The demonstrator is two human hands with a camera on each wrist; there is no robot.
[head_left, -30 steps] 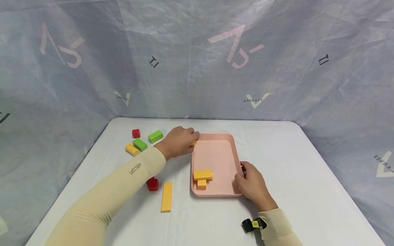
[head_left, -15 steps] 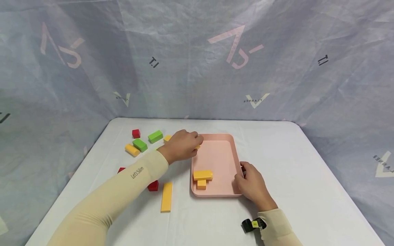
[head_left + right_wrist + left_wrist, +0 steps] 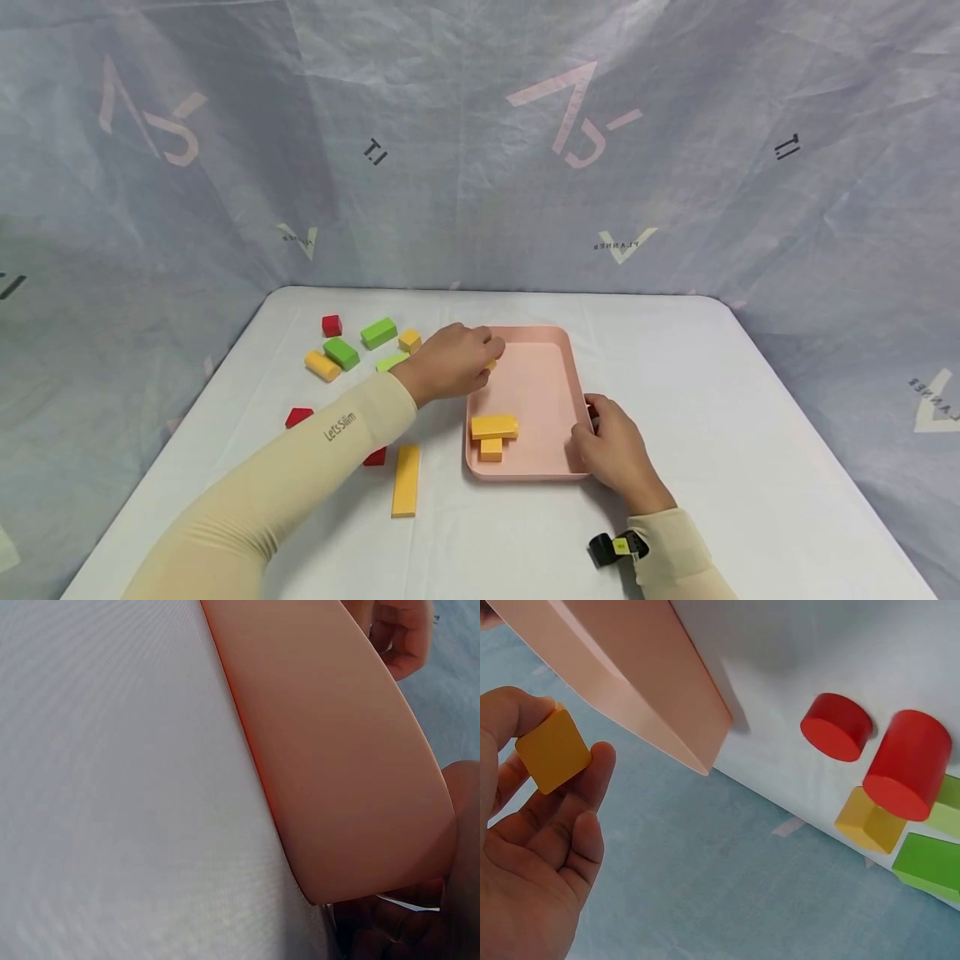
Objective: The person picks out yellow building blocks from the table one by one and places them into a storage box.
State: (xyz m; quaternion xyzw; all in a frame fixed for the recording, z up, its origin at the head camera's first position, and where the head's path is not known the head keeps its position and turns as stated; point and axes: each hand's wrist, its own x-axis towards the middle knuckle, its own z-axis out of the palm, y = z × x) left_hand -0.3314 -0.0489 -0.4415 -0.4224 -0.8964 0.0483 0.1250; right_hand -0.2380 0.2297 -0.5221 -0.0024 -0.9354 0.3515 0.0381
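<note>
My left hand (image 3: 453,362) pinches a small yellow block (image 3: 553,752) between thumb and fingertips, above the far left part of a pink tray (image 3: 536,375). In the head view the fingers hide most of that block. Inside the tray, at its near left corner, lie a longer yellow block (image 3: 494,427) and a smaller yellow block (image 3: 491,450). My right hand (image 3: 618,446) grips the tray's right side near the front corner, thumb over the rim and fingers outside. The right wrist view shows the tray's outer wall (image 3: 337,750) close up.
Left of the tray lie a flat yellow plank (image 3: 406,481), a yellow rounded block (image 3: 322,366), a yellow cube (image 3: 409,340), several green blocks (image 3: 378,333) and several red pieces (image 3: 299,417), including red cylinders (image 3: 907,765). The left forearm covers some. A black strap (image 3: 618,547) hangs by the right wrist.
My left hand has moved slightly right and nearer over the tray, holding the yellow block. The yellow cube and a light green block have come out from behind it. My right hand stays put.
</note>
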